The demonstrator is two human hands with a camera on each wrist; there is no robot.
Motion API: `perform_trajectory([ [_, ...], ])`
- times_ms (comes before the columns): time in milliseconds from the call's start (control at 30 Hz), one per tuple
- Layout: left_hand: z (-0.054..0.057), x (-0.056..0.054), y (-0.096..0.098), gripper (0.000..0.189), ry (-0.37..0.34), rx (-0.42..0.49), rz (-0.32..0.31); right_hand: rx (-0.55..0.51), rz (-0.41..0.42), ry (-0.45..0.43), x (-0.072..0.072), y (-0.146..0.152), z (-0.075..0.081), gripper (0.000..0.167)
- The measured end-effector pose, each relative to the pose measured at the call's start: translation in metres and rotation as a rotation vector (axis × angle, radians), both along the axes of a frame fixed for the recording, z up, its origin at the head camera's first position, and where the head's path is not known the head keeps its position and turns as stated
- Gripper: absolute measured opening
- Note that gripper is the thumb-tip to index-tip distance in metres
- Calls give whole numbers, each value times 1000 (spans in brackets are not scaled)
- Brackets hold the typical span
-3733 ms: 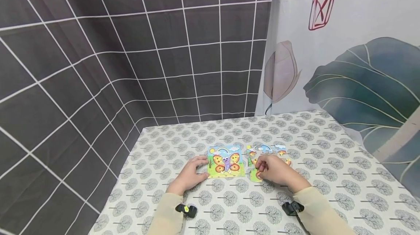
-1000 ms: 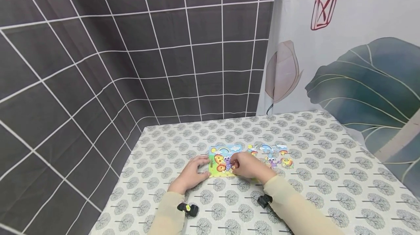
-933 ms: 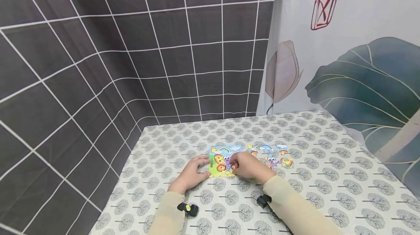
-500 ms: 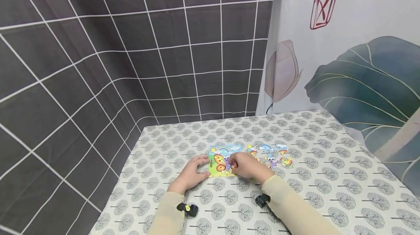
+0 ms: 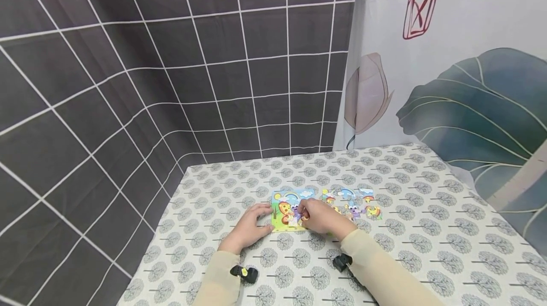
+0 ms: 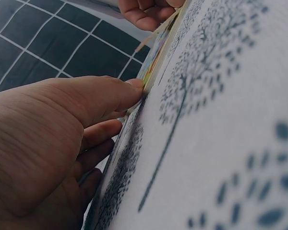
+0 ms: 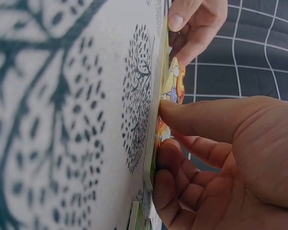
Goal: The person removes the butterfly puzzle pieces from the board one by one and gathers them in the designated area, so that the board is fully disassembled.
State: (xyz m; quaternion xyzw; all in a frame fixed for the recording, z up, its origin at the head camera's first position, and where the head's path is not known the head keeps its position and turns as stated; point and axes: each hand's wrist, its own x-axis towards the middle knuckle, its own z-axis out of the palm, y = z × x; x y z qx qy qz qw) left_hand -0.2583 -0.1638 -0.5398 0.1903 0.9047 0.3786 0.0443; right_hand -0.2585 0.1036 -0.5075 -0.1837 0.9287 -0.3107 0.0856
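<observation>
A square butterfly puzzle board (image 5: 279, 225) lies on the patterned cloth, in front of both hands. My left hand (image 5: 248, 226) rests at its left edge, the thumb (image 6: 127, 93) touching the rim and the fingers loosely spread. Over the board's lower right part, my right hand (image 5: 321, 216) pinches a puzzle piece (image 7: 174, 86) between thumb and fingers. That piece is tilted up from the board and hides part of the butterfly; its edge (image 6: 156, 36) sticks out in the left wrist view.
Right of the board lie several loose puzzle pieces (image 5: 353, 210), some partly hidden behind my right hand. A cloth with grey tree prints (image 5: 282, 275) covers the table. A dark checked curtain (image 5: 256, 78) hangs behind, a white floral one (image 5: 384, 59) at the right.
My right hand has moved left from the loose pieces to the board, bringing a piece. Over the last half second that piece shows more beside the fingers. The left hand stays put.
</observation>
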Motion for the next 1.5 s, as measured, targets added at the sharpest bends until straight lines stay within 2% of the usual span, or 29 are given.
perform_trajectory([
  [633, 1, 0, 0, 51, 21, 6, -19, -13, 15, 97, -2, 1, -3, 29],
  [1067, 2, 1, 0, 50, 3, 19, -10, -4, 21, 112, -2, 3, -5, 28],
  [1500, 2, 1, 1, 50, 5, 14, -11, -39, 2, 59, 1, 2, -1, 24],
])
